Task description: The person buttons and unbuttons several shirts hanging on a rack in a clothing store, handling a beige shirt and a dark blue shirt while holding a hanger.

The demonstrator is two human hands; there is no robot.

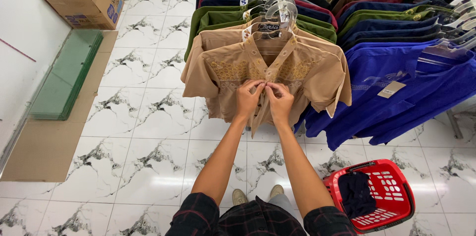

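Tan shirt (pixel 233 70): it hangs on a clear hanger (pixel 277 15) at the front of a full rack, facing the person. It has short sleeves and gold stitching across the chest.
Where it is: in front of green, dark red and navy shirts, with blue shirts (pixel 396 92) just beside it on the person's right.
Left hand (pixel 248 98): the fingers are pressed together, pinching the front edge of the tan shirt in the middle, just under the stitching.
Right hand (pixel 280 101): it pinches the other front edge. The two hands touch at the fingertips. What sits between the fingertips is too small to see, maybe a button.
How it will handle: I think the cloth is soft and light. It bends and folds easily and hangs loose below the hands. It swings on the hanger if pulled, so a gentle tug is best.
Where to take hold: the front strip is the thick, firm part, so it looks like a good place to pinch. The shoulders by the hanger are good for lifting the whole shirt.
Take care: the stitching could snag, and a hard pull could slide the shirt off the smooth hanger.
Basket (pixel 396 186): red plastic, on the floor by the person's right foot, with dark cloth inside.
Floor (pixel 148 156): shiny white tiles with grey marks.
Box (pixel 91 0): brown cardboard, far off to the left, with shoes on top.
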